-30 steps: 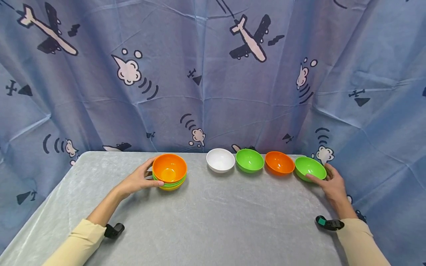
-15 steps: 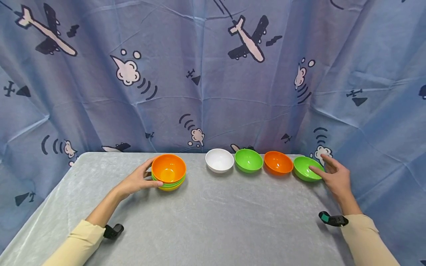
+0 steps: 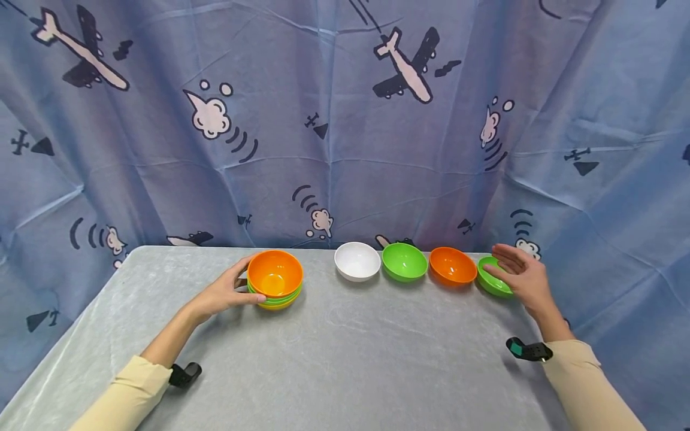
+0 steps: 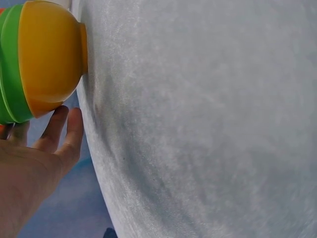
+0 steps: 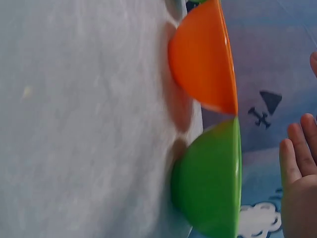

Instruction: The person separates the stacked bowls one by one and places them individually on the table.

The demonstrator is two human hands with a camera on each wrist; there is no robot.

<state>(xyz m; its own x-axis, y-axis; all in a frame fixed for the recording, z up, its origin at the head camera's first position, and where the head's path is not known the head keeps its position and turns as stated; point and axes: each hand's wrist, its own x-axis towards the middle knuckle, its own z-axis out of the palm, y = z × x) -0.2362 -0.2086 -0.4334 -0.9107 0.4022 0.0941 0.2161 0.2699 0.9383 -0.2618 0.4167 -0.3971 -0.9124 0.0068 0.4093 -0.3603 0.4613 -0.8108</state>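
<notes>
On the left, a stack of bowls (image 3: 275, 275) has an orange bowl on top, green below it and a yellow bowl (image 4: 52, 54) at the bottom. My left hand (image 3: 221, 293) grips the stack's left side, thumb in front and fingers behind. At the far right of a row, a green bowl (image 3: 489, 281) stands partly hidden behind my right hand (image 3: 520, 278). That hand hovers over its right side with fingers extended and holds nothing. In the right wrist view the fingers (image 5: 297, 148) are apart from the green bowl (image 5: 210, 183).
Left of the green bowl, an orange bowl (image 3: 453, 266), another green bowl (image 3: 404, 262) and a white bowl (image 3: 357, 261) line the back edge of the table (image 3: 345, 359), close together. A blue patterned curtain (image 3: 269, 120) hangs right behind.
My right hand has let go of the far-right green bowl, drawn off to the right, then risen and come back left above it. The left hand keeps its grip on the stack.
</notes>
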